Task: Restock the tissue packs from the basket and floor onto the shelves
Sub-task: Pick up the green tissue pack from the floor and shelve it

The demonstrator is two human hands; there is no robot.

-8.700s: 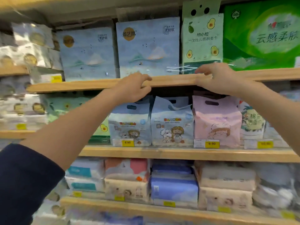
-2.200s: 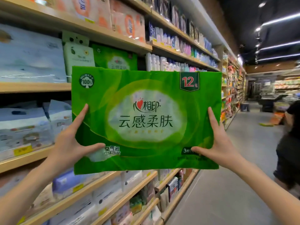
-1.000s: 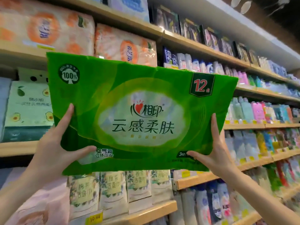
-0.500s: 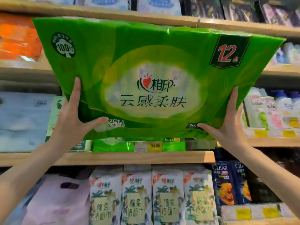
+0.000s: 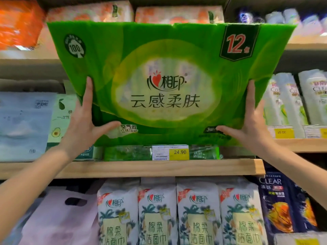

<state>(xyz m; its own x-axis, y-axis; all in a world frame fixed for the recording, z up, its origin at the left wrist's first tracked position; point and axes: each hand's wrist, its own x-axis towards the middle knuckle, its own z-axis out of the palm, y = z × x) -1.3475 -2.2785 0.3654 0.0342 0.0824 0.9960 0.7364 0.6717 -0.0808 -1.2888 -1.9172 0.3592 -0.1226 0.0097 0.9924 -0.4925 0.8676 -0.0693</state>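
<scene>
A single head-worn view is given, faced squarely toward the wooden shelf (image 5: 159, 167) and tilted slightly upward. The shelving is seen from close range, at arm's length, with the green tissue pack (image 5: 168, 82) filling the upper centre.

A wooden shelf (image 5: 141, 167) runs across the middle. On it, from the left end, stand a pale blue pack (image 5: 23, 126), a light green avocado pack (image 5: 61, 121), then a green pack (image 5: 127, 152) lying behind a yellow price tag (image 5: 179, 152) at the front edge. On the shelf below stand four white face-towel packs (image 5: 178, 214). To the right, another shelf (image 5: 300, 145) carries white bottles (image 5: 290, 101).
</scene>
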